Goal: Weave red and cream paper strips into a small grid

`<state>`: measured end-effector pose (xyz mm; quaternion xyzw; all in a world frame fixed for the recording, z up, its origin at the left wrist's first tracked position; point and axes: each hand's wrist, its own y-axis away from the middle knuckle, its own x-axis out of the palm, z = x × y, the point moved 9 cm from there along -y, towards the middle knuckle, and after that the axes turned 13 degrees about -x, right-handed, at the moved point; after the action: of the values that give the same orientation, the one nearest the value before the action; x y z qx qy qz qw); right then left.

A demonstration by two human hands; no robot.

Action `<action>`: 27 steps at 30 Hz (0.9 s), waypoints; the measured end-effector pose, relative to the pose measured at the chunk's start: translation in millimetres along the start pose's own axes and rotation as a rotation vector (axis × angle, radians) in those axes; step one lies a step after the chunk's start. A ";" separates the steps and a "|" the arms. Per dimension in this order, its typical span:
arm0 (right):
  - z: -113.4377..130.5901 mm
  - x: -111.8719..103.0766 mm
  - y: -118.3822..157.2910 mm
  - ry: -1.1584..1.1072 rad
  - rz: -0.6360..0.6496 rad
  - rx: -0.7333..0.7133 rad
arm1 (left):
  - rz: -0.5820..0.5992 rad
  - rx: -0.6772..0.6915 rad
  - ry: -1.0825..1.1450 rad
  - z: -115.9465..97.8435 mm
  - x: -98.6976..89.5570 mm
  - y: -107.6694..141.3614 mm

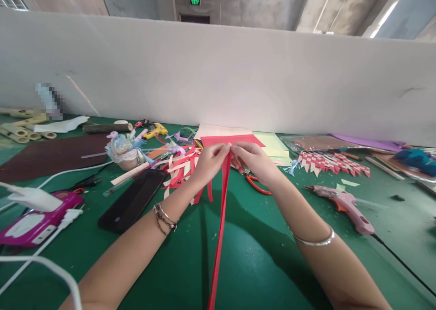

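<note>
Both of my hands meet above the middle of the green table, pinching the top of a long red paper strip (222, 219). My left hand (214, 161) grips it from the left between thumb and fingertips. From the other side, my right hand (250, 159) pinches the same end. The strip hangs down toward me and leaves the view at the bottom. It looks folded or doubled near the top. Behind my right hand lie orange-handled scissors (258, 186), partly hidden. A pile of red and pale paper strips (182, 167) lies just beyond my left hand.
A black phone (134, 201) and a magenta power strip (44, 221) with white cables lie left. At right rest a pink glue gun (344, 205) and a red-and-white woven paper piece (332, 163). Paper sheets (272, 144) lie against the white partition (218, 73).
</note>
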<state>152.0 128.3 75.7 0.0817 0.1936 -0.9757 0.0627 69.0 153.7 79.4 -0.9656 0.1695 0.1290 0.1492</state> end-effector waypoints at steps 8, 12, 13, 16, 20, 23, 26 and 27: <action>-18.8 6.6 1.0 -0.193 -0.102 0.054 | -0.085 0.005 -0.034 3.3 -6.2 2.3; -24.4 9.7 1.8 -0.210 -0.134 0.069 | -0.101 -0.037 0.026 9.0 -8.4 0.9; -24.8 10.9 2.0 -0.204 -0.130 0.076 | -0.124 -0.054 0.045 11.1 -11.2 0.2; -25.2 11.0 1.8 -0.193 -0.139 0.090 | -0.142 -0.104 0.072 16.0 -15.0 -2.2; -25.0 -0.8 -0.6 -0.204 -0.215 0.051 | -0.036 -0.126 0.006 16.7 -4.7 -3.9; -23.2 -8.5 -2.0 -0.183 -0.240 0.013 | 0.015 -0.096 -0.022 14.0 2.3 -2.4; -18.7 -7.1 -1.1 -0.110 -0.201 0.018 | -0.048 -0.047 -0.042 10.2 -1.8 -0.2; -16.4 -4.4 -0.6 -0.079 -0.174 0.022 | -0.059 -0.040 -0.042 9.9 -2.6 0.4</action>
<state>158.4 135.6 61.7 0.0270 0.1869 -0.9819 -0.0154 64.5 157.4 70.9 -0.9700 0.1351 0.1481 0.1372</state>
